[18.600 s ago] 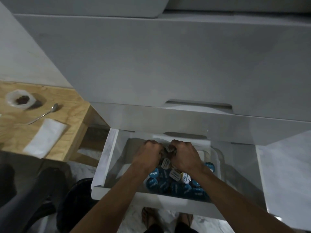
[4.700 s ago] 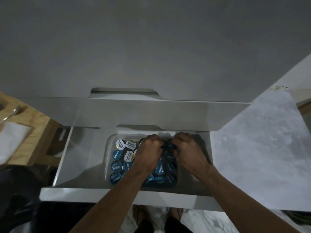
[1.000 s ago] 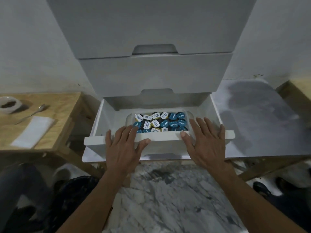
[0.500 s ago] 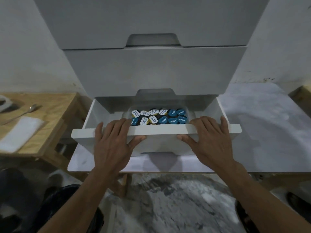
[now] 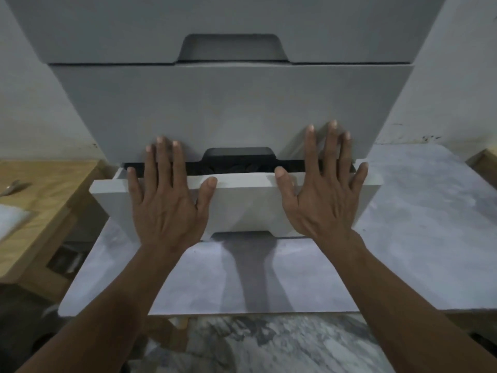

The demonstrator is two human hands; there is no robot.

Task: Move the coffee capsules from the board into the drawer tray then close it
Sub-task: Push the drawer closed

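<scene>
Both hands press flat on the drawer (image 5: pixel 242 200) front at frame centre, left hand (image 5: pixel 166 208) and right hand (image 5: pixel 322 203) with fingers spread straight. A dark gap remains; capsules (image 5: pixel 236 168) barely show inside.

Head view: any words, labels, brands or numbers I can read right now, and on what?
None can be read.
Coffee capsules: only dark shapes in the gap above the drawer front; their lid print is too dark to make out.
Drawer fronts, both hands, the wooden table and the marble slab: no text shows.
</scene>
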